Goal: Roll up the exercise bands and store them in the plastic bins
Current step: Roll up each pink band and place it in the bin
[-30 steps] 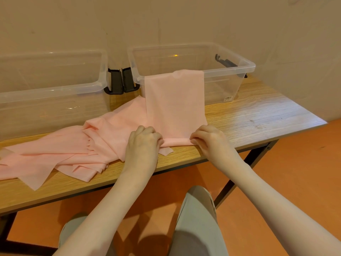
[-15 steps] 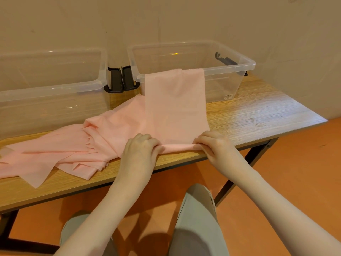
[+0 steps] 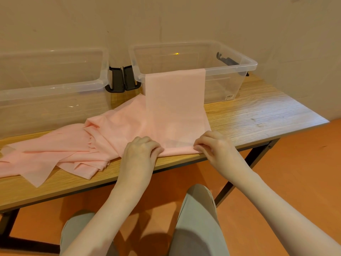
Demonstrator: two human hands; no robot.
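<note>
A long pink exercise band hangs from the front rim of the right clear plastic bin and runs flat to the table's near edge. Its near end is folded into a narrow roll. My left hand pinches the roll's left end, and my right hand pinches its right end. A heap of several more pink bands lies to the left on the table. The left clear bin stands behind that heap.
Both bins stand against the beige wall, with black lid clips between them. The wooden table has bare top to the right of the band. Its black leg and the orange floor show below, with my knees.
Both hands drew the band's near end toward the table's front edge, and the end now lies as a narrow folded roll between my fingers.
</note>
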